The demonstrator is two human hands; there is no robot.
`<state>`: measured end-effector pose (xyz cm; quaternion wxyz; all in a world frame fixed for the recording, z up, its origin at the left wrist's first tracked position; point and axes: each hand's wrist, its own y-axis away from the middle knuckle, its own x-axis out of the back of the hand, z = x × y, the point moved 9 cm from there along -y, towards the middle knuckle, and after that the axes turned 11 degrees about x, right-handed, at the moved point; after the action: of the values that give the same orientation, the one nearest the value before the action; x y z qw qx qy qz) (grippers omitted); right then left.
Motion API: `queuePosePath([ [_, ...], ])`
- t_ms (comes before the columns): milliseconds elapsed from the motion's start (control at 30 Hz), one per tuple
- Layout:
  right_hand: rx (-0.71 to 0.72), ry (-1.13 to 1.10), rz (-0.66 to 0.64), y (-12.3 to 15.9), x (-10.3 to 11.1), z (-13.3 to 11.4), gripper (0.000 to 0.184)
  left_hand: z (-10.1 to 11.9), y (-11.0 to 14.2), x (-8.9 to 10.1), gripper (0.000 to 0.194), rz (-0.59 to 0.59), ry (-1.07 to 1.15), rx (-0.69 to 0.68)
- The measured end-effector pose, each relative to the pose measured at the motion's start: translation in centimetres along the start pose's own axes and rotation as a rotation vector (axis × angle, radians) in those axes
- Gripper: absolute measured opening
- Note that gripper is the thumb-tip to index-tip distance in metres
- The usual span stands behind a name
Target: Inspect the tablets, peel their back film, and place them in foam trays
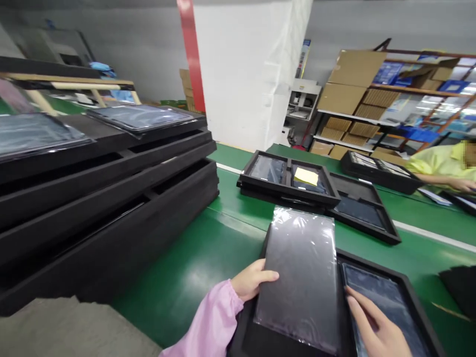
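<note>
My left hand [255, 278] grips the left edge of a flat dark screen panel [300, 277] in clear plastic film, thumb on top. The panel is raised at a tilt over the left part of a black foam tray [405, 282]. In the tray's right compartment lies a second film-wrapped screen panel [383, 292]. My right hand [375, 322] is at this second panel's left edge, with its fingertips close together there; whether they pinch the panel or its film is hard to make out.
Tall stacked black foam trays [148, 238] stand left on the green table [186, 258]. Beyond my hands are more trays [290, 181], one bearing a yellow note [306, 176]. A grey foam sheet [74, 327] lies lower left. A co-worker in a yellow top [439, 161] works at the right.
</note>
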<state>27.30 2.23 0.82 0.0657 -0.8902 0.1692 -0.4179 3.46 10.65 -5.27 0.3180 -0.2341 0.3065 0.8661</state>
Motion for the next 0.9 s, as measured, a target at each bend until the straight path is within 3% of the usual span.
queuePosePath([
  [67,0.009,-0.029,0.043,-0.8,-0.2,-2.0,0.049,0.0,0.0,0.0,0.053,-0.030,-0.034,-0.001],
  [167,0.077,0.101,0.120,-1.4,-0.2,-4.9,0.050,-0.4,-0.1,0.5,0.055,-0.022,-0.109,-0.011],
  [400,0.273,0.332,0.157,-0.5,-0.7,-6.6,0.054,-0.6,-0.1,0.4,0.057,-0.011,-0.280,-0.016],
  [500,0.425,0.305,0.226,-0.2,-1.1,-9.4,0.048,-0.3,0.1,0.5,0.057,0.034,-0.313,-0.021],
  [633,0.607,0.103,0.153,1.1,-4.6,-14.8,0.036,-0.7,0.3,1.5,0.058,0.120,-0.347,0.010],
  [733,0.886,-0.094,-0.032,4.1,-9.2,-19.3,0.042,-0.7,0.5,1.8,0.047,0.148,-0.382,0.013],
  [767,0.984,-0.140,-0.041,5.4,-10.2,-20.2,0.046,-0.6,0.6,1.8,0.045,0.147,-0.381,0.005],
  [833,1.101,-0.180,-0.053,7.3,-11.9,-20.9,0.053,-0.4,0.8,1.6,0.043,0.141,-0.373,-0.007],
  [900,1.131,-0.196,-0.084,8.2,-12.9,-20.5,0.056,-0.4,0.9,1.7,0.046,0.146,-0.360,-0.001],
])
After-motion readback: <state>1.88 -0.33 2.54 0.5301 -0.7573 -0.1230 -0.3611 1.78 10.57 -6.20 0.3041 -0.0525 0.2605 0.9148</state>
